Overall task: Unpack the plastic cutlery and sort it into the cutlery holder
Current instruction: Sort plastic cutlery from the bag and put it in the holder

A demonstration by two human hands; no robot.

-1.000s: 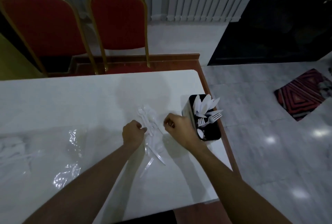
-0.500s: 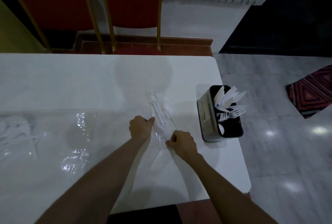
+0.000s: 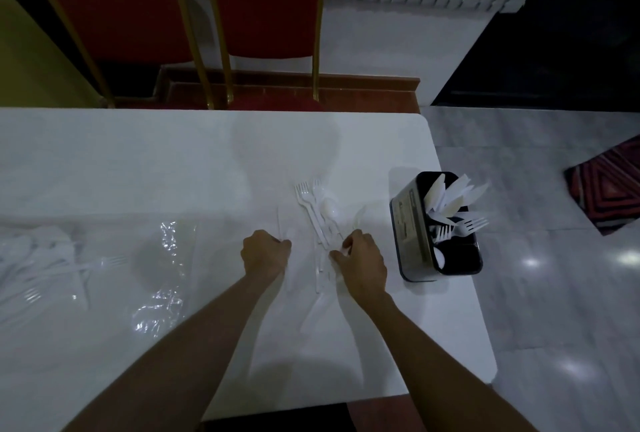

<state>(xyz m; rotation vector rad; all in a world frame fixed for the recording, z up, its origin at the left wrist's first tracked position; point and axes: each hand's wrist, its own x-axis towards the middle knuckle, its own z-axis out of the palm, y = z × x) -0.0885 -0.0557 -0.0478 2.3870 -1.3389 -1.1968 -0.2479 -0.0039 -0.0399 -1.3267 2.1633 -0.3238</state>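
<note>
Midway through sorting. Picking through loose plastic cutlery [image 3: 320,220] on the white table [image 3: 138,161], near the part-filled black cutlery holder [image 3: 408,230]. Pinching a thin white piece [image 3: 280,223] in the curled left hand [image 3: 265,253]; seemingly gripping a spoon [image 3: 358,218] by its handle in the right hand [image 3: 362,258]. Next, likely: lifting each clear and dropping into matching compartments.
</note>
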